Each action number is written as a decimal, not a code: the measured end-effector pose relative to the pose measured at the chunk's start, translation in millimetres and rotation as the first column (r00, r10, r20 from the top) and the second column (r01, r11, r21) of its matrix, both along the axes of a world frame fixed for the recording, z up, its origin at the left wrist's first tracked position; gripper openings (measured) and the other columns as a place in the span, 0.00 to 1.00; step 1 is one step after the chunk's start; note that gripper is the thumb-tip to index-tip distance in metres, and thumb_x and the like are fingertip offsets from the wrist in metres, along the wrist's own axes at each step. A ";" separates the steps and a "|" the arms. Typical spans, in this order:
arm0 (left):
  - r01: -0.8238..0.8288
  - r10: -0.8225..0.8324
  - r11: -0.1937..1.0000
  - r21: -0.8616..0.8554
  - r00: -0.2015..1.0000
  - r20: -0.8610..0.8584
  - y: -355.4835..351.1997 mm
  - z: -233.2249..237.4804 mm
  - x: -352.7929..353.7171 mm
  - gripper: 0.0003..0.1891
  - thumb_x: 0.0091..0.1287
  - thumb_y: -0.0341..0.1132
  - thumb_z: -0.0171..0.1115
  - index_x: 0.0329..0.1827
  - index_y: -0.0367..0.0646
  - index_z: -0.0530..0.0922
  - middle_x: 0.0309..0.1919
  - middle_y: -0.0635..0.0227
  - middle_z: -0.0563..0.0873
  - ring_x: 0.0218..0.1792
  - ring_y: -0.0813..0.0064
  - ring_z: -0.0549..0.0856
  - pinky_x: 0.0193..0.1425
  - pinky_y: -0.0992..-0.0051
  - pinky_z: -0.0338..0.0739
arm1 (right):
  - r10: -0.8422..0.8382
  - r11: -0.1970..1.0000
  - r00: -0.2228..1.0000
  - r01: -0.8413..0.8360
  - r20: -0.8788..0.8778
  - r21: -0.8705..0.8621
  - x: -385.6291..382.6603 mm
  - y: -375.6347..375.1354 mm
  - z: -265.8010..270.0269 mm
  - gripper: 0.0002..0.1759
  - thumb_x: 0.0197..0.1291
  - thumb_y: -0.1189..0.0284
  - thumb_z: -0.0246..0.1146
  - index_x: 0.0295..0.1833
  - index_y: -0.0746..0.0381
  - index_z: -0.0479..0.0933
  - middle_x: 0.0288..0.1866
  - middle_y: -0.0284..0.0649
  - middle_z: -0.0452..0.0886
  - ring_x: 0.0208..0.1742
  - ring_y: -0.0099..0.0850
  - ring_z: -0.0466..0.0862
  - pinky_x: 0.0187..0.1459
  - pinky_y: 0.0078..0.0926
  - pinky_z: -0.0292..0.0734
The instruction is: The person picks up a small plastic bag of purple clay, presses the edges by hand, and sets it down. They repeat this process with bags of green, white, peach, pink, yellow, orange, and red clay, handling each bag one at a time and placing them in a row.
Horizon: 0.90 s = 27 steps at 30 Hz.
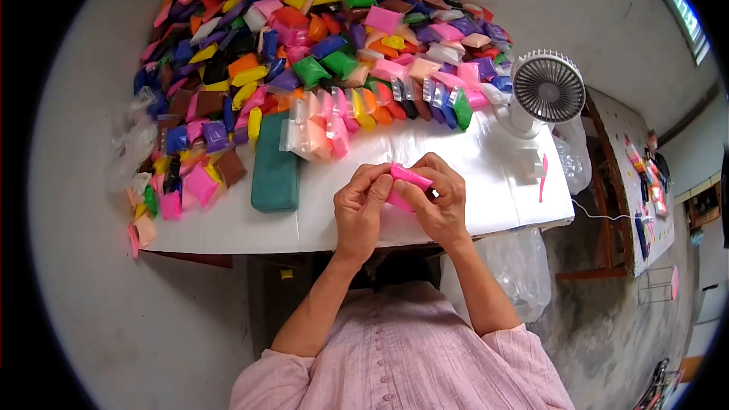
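Note:
Both hands meet over the front of the white-covered table (319, 229), holding one small bright pink packet (411, 176). My left hand (363, 201) pinches the packet's left end between thumb and fingers. On its right side, my right hand (440, 201) grips it with the thumb across the front. Part of the packet is hidden behind the fingers, and its contents cannot be made out. Just beyond the hands stands a row of clear-topped colored packets (364, 110), from peach through pink, yellow, orange, red, black and blue to green. Left of the hands lies a teal rectangular case (275, 171).
A large heap of colored packets (304, 38) covers the back and left of the table. A white fan (547, 91) stands at the right, near a thin pink tool (543, 178). Clear plastic bags (516, 273) hang below the right edge. A second table (645, 182) holds small items.

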<state>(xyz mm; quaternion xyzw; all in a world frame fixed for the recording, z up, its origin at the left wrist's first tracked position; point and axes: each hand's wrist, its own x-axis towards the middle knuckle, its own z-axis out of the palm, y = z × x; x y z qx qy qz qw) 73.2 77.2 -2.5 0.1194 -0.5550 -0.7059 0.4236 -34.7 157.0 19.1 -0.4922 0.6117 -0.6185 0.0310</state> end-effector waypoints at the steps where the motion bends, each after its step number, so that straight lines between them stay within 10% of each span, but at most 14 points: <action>1: 0.015 -0.015 1.000 -0.004 1.000 0.008 0.7 2.2 1.1 0.11 0.70 0.27 0.58 0.52 0.34 0.81 0.40 0.75 0.81 0.42 0.85 0.77 0.51 0.82 0.72 | 0.000 1.000 1.000 0.000 0.005 -0.023 0.4 0.3 0.1 0.06 0.51 0.77 0.68 0.31 0.70 0.81 0.26 0.38 0.74 0.24 0.25 0.73 0.25 0.22 0.66; 27: 0.240 -0.231 0.970 -0.025 0.955 0.184 3.6 3.9 3.3 0.12 0.68 0.27 0.63 0.52 0.35 0.76 0.44 0.70 0.82 0.47 0.81 0.81 0.55 0.79 0.76 | 0.095 0.995 0.962 -0.086 0.256 -0.044 -6.9 2.4 -0.7 0.10 0.48 0.75 0.71 0.37 0.67 0.82 0.31 0.37 0.78 0.32 0.24 0.77 0.33 0.19 0.70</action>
